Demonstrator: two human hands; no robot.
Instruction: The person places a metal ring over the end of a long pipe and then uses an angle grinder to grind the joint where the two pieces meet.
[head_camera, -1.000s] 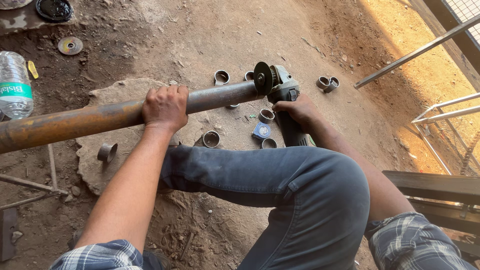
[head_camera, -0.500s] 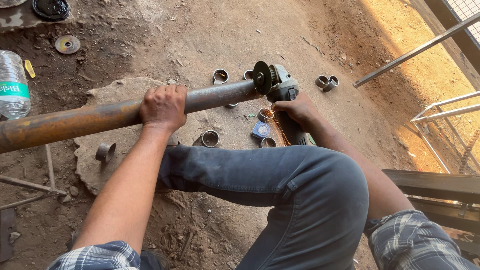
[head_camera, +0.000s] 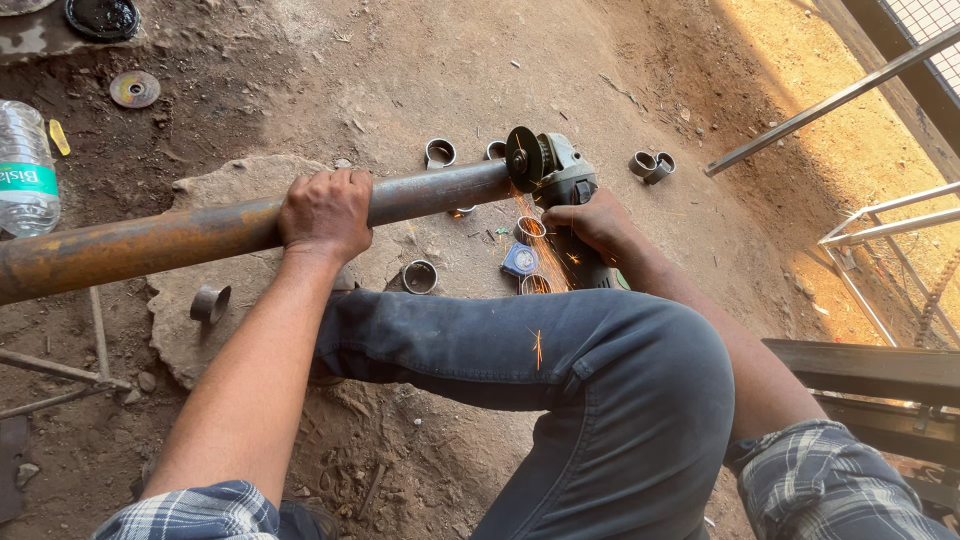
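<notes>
Presently: left hand (head_camera: 326, 213) clamped over rusty steel pipe (head_camera: 180, 238); right hand (head_camera: 592, 222) gripping angle grinder (head_camera: 560, 180), disc at pipe end, sparks falling among cut pipe rings (head_camera: 420, 276).

The left hand (head_camera: 326, 213) is closed palm-down, knuckles up, its bare forearm stretching straight from the near left. The right hand (head_camera: 597, 222) is curled in a grip farther right, its forearm running back behind the raised knee to a plaid sleeve at the near right.
</notes>
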